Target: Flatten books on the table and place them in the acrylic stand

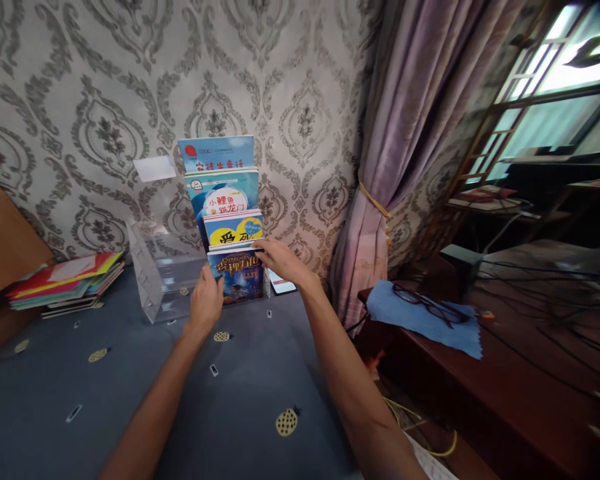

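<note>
A clear acrylic stepped rack (pixel 145 287) stands against the wall, its right side filled with upright books in rising rows. In the lowest front row is a dark blue book (pixel 241 280) with gold lettering. My left hand (pixel 207 297) grips this book's left edge. At its top right corner, the closed fingers of my right hand (pixel 280 259) pinch the book. Behind it rise a blue and yellow book (pixel 234 223), a teal book (pixel 222 190) with a white oval, and a light blue book (pixel 220 150) at the back.
Left of the rack lies a stack of colourful books (pixel 73 280). A phone-like flat object (pixel 283 285) rests behind my right wrist. Glasses (pixel 430 305) lie on a blue cloth (pixel 395 310) on the dark red desk (pixel 520 380), among cables. A tied curtain (pixel 367 227) hangs between.
</note>
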The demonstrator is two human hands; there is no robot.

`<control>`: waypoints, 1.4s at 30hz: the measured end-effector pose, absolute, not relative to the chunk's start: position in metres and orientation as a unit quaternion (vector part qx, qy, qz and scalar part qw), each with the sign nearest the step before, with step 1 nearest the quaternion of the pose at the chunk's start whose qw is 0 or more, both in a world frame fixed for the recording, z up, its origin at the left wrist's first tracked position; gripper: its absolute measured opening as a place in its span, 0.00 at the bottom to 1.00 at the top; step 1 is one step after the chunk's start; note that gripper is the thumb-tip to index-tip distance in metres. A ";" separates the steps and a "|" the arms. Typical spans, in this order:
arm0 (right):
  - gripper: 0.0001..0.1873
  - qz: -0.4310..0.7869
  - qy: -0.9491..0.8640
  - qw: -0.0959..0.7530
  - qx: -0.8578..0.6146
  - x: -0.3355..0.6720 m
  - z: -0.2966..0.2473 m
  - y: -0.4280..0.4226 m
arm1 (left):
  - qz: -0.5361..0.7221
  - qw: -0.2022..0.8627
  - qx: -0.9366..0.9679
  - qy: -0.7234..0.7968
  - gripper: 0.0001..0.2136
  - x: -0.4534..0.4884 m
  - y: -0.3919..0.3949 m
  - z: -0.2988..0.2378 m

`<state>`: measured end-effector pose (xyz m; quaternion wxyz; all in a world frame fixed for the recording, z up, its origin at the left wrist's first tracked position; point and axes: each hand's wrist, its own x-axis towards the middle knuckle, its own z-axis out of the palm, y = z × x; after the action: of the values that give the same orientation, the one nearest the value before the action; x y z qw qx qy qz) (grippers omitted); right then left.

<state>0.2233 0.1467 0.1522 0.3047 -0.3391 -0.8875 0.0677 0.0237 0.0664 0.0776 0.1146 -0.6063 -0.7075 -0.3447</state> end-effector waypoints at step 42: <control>0.14 0.090 -0.811 0.312 -0.488 0.218 0.141 0.152 | -0.238 0.047 -0.605 -0.758 0.07 0.025 0.073 0.068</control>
<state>0.2177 0.1525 0.1407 0.3115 -0.4876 -0.8106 0.0899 0.0253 0.0731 0.0678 0.0474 -0.6051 -0.7582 -0.2381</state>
